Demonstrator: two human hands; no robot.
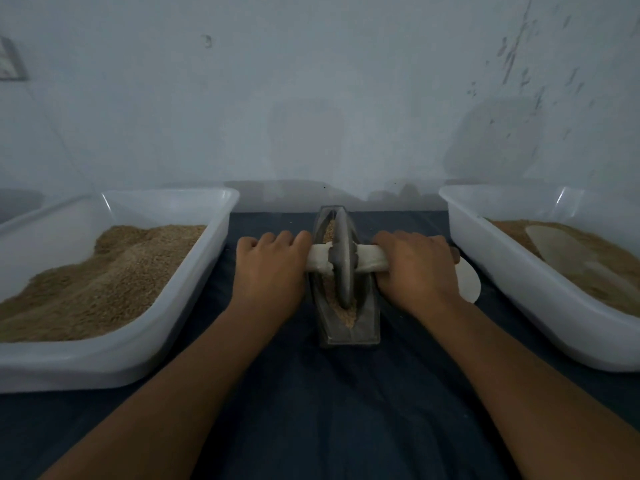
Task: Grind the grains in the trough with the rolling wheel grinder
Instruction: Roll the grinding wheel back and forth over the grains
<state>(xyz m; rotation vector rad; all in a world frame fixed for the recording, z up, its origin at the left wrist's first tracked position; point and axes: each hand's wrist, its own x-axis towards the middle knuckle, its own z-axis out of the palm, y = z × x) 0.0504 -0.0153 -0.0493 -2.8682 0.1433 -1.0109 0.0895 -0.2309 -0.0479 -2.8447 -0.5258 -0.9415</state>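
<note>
Grinding stroke. Wheel (344, 258) stands upright in the trough (346, 327), which lies mid-worktop with its long axis running from near edge to far edge. The 2 hands curl round the cloth-wrapped axle (369, 259): left hand (272, 268) and right hand (417, 268), equally near. Grains (346, 313) sit before the wheel (the roll likely follows the trough's length). 2 tubs (194, 271) flank it.

No text, label, brand, number or sign can be read anywhere
</note>
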